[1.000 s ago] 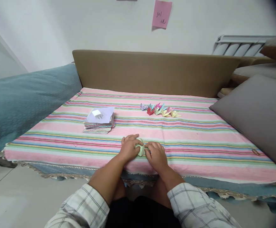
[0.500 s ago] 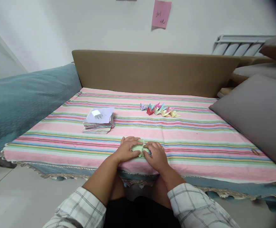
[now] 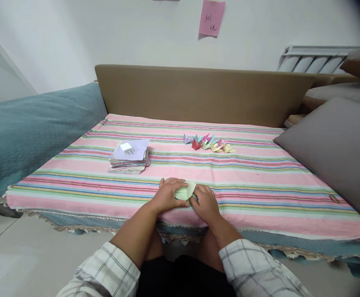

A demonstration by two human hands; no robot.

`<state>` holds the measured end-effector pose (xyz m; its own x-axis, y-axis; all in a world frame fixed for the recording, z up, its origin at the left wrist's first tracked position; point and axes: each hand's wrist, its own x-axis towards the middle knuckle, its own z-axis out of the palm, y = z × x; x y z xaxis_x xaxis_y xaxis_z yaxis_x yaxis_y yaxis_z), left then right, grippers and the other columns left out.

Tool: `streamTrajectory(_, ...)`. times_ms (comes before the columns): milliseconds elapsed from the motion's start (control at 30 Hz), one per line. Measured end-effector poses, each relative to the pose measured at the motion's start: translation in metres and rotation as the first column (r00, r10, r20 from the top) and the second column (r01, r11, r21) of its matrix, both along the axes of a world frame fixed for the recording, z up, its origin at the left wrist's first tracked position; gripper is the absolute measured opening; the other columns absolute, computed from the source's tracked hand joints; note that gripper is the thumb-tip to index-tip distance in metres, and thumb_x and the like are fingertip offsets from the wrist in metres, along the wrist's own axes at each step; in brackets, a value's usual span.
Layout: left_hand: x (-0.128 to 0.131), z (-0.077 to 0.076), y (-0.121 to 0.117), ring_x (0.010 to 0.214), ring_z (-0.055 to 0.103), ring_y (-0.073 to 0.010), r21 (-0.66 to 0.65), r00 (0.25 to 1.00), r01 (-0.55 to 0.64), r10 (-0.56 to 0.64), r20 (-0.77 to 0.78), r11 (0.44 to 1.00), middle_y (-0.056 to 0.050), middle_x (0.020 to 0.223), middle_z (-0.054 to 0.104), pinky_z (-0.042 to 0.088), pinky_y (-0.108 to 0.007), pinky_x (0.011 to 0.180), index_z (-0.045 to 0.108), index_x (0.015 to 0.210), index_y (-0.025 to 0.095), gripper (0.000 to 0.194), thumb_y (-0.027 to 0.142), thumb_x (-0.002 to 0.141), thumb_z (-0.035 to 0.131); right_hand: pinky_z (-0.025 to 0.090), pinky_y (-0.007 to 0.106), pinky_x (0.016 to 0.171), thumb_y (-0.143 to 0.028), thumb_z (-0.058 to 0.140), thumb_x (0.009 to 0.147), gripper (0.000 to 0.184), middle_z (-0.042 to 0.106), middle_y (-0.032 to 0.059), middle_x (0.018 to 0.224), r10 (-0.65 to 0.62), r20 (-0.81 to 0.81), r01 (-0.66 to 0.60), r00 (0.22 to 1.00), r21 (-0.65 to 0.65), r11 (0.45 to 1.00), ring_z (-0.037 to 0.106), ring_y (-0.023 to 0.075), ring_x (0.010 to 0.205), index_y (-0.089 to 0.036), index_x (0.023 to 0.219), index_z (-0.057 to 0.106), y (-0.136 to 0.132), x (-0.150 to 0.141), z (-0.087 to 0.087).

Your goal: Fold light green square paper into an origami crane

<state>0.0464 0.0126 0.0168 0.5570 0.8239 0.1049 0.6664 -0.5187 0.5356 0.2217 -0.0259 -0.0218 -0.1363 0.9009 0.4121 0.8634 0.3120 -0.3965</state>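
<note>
Pink striped cloth [image 3: 241,177] covers this sofa [image 3: 198,95]. Left hand [image 3: 166,197] has thumb and fingers spread around a pale green paper [image 3: 184,193] near the front edge; right hand [image 3: 206,203] has fingers kinda curled at the paper's right side, can't tell if they're pinching it. Further out, little paper cranes [image 3: 196,145] cluster toward the back, and a white plug [image 3: 126,147] tops the paper stack [image 3: 129,164] off left.

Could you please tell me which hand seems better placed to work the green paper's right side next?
Probably the right hand: its fingers are already at the right side of the green paper, while the left hand lies over the left side, fingers beyond, thumb nearer the person.
</note>
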Motion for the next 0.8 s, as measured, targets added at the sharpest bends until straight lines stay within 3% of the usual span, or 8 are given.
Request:
streamTrajectory(167,0.001,0.001,0.001,0.119,0.048,-0.0273,-0.022,1.0,-0.015,0.015,0.02,1.0,-0.004,0.124,0.06,0.008,-0.056,0.107,0.058,0.117,0.031,0.058,0.051,0.064,0.072,0.033,0.031,0.077,-0.02,0.049,0.08,0.018,0.06,0.0045,0.092,0.005,-0.011,-0.005,1.0,-0.008,1.0,0.049,0.0212,0.089,-0.02,0.093,0.062,0.0,0.0,0.0)
streamTrajectory(533,0.009,-0.006,0.001,0.11,0.054,-0.0237,0.012,0.991,-0.109,0.108,0.075,0.994,0.0,0.112,0.066,0.014,-0.05,0.109,0.063,0.105,0.03,0.042,0.043,0.066,0.073,0.037,0.03,0.075,-0.015,0.045,0.078,0.02,0.063,0.0049,0.084,0.013,-0.065,-0.012,0.998,0.023,1.0,0.052,0.0202,0.085,-0.019,0.088,0.063,0.003,0.003,-0.003)
streamTrajectory(667,0.01,-0.005,-0.001,0.111,0.052,-0.023,0.037,0.996,-0.078,0.076,0.056,0.996,0.0,0.115,0.065,0.014,-0.051,0.108,0.065,0.101,0.032,0.032,0.044,0.071,0.069,0.041,0.03,0.074,-0.019,0.04,0.083,0.023,0.065,0.0056,0.085,-0.034,-0.264,0.034,0.964,-0.004,0.999,0.056,0.0201,0.083,-0.019,0.091,0.061,0.002,0.005,-0.003)
streamTrajectory(800,0.013,-0.001,-0.007,0.112,0.05,-0.024,0.155,1.0,0.002,-0.004,0.013,0.988,0.002,0.118,0.063,0.006,-0.059,0.106,0.069,0.089,0.032,0.017,0.042,0.076,0.065,0.045,0.032,0.079,-0.027,0.035,0.087,0.026,0.066,0.0065,0.099,-0.114,-0.599,0.093,0.792,-0.067,0.993,0.06,0.0194,0.091,-0.02,0.104,0.054,0.003,0.008,-0.006)
